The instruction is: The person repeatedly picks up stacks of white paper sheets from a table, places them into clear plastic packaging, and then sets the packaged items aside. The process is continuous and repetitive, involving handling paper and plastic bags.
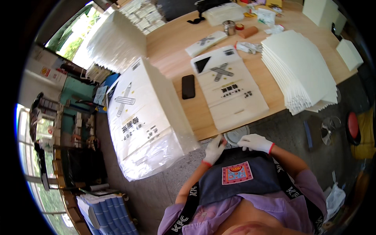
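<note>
White gloves with red cuffs cover both hands, held in front of my apron just below the table's near edge. My left hand (214, 151) is closed, with a small dark and reddish spot at its fingertips that I cannot make out. Beside it, my right hand (256, 143) has its fingers curled down; what is under them is hidden. Nearest on the table lies a flat printed plastic bag (235, 100) with a crossed-pencil picture. On the left stands a tall stack of similar bags (143, 117) in clear film. Fanned white paper sheets (297, 66) lie at the right.
A black phone (188, 87) lies between the stack and the flat bag. Farther back are a small printed pack (206, 43), a metal canister (229, 27), a brown roll (248, 32) and a loose glove (249, 47). A round stool (236, 135) stands under the table edge.
</note>
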Demonstrator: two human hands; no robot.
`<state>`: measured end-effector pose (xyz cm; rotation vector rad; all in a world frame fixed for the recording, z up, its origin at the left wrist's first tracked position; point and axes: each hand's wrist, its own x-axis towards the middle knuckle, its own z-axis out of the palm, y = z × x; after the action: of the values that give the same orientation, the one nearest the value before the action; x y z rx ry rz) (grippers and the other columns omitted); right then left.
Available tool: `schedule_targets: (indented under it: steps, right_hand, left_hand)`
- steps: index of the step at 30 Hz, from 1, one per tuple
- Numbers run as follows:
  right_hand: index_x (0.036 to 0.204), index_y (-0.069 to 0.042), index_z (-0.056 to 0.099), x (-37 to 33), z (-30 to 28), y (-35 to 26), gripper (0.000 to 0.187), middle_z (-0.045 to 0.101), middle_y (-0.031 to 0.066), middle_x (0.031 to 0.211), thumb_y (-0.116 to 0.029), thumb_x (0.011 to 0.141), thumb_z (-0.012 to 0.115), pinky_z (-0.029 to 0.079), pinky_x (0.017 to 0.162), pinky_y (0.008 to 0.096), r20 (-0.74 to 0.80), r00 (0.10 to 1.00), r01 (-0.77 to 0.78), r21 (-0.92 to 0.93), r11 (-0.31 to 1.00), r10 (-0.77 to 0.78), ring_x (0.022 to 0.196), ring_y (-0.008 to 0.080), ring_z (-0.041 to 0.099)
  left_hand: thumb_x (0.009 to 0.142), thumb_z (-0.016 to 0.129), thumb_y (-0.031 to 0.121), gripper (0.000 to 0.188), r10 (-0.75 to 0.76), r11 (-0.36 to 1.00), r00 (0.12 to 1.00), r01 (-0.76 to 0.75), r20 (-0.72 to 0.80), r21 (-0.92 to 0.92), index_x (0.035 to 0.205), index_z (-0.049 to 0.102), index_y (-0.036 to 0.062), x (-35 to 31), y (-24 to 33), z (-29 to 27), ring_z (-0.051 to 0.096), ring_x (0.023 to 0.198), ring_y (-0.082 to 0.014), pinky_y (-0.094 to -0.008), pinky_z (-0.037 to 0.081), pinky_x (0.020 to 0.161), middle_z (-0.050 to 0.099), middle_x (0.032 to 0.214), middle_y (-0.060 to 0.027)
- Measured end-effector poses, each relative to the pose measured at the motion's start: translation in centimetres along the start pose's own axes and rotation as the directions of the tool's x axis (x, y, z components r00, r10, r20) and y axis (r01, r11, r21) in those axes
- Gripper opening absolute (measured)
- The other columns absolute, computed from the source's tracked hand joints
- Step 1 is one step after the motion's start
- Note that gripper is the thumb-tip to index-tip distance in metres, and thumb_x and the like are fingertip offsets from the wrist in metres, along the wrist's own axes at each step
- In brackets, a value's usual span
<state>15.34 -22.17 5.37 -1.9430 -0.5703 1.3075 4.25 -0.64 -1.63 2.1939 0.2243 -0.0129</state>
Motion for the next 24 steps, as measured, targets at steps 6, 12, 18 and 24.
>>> schedule_targets:
  steps: [6,12,18,24]
  right_hand:
    - [0.098,-0.005,0.065,-3.5,0.9,4.9,0.034,0.066,0.0046,0.081,-0.036,0.092,0.053,0.047,0.059,0.0264,-0.231,0.962,-0.078,0.274,0.959,0.144,0.064,0.0108,0.057]
    - [0.096,-0.004,0.065,-3.3,2.3,5.5,0.033,0.066,0.0047,0.080,-0.035,0.092,0.054,0.048,0.062,0.0263,-0.300,0.949,0.014,0.344,0.939,0.096,0.065,0.0108,0.058]
    - [0.094,-0.003,0.064,-1.8,0.7,5.4,0.034,0.066,0.0062,0.083,-0.035,0.092,0.053,0.048,0.062,0.0253,-0.301,0.954,0.128,0.456,0.881,0.017,0.066,0.0118,0.059]
    - [0.103,-0.004,0.060,3.2,-4.6,-0.5,0.042,0.065,0.0056,0.081,-0.044,0.092,0.052,0.048,0.062,0.0299,-0.671,0.741,0.105,0.147,0.984,0.021,0.070,0.0134,0.061]
  left_hand:
    - [0.081,0.065,0.027,0.020,0.330,0.885,0.936,-0.262,-0.122,0.384,0.087,0.062,0.0083,12.6,6.7,1.6,0.060,0.083,-0.0300,-0.0425,0.047,0.072,0.061,0.085,-0.0129]
    - [0.078,0.065,0.027,0.014,0.065,0.892,0.978,-0.145,0.196,0.428,0.077,0.068,0.0133,16.3,6.7,1.8,0.059,0.090,-0.0292,-0.0410,0.047,0.076,0.061,0.092,-0.0099]
    - [0.081,0.060,0.024,0.014,0.129,0.980,0.988,-0.140,0.085,0.139,0.082,0.068,0.0129,17.1,3.7,2.2,0.063,0.086,-0.0269,-0.0394,0.048,0.073,0.068,0.089,-0.0100]
    - [0.084,0.057,0.020,0.013,-0.009,0.999,0.995,0.012,0.101,-0.031,0.089,0.064,0.0099,17.1,6.5,0.6,0.064,0.079,-0.0208,-0.0330,0.048,0.071,0.067,0.082,-0.0095]
